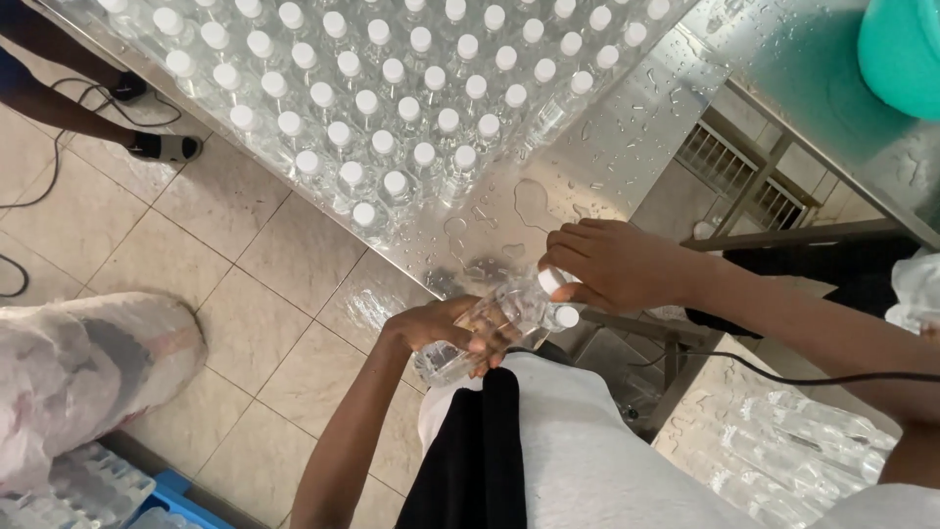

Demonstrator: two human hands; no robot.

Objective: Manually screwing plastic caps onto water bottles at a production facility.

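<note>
My left hand (443, 328) grips the lower body of a clear plastic water bottle (470, 335), held tilted near my waist. A second clear bottle with a white cap (563, 316) lies alongside it. My right hand (612, 263) closes around the white cap (550, 280) at the neck end of a bottle. Both hands are just off the near corner of a wet steel table (587, 167). Many upright clear bottles with white caps (392, 108) stand packed together on that table.
A teal bucket (903, 54) sits at the top right on a steel surface. Another person's legs and sandalled feet (162, 147) stand at the top left. Shrink-wrapped bottle packs (78, 382) lie at the lower left, more wrapped bottles (793, 446) at the lower right. A black cable (813, 375) crosses my right arm.
</note>
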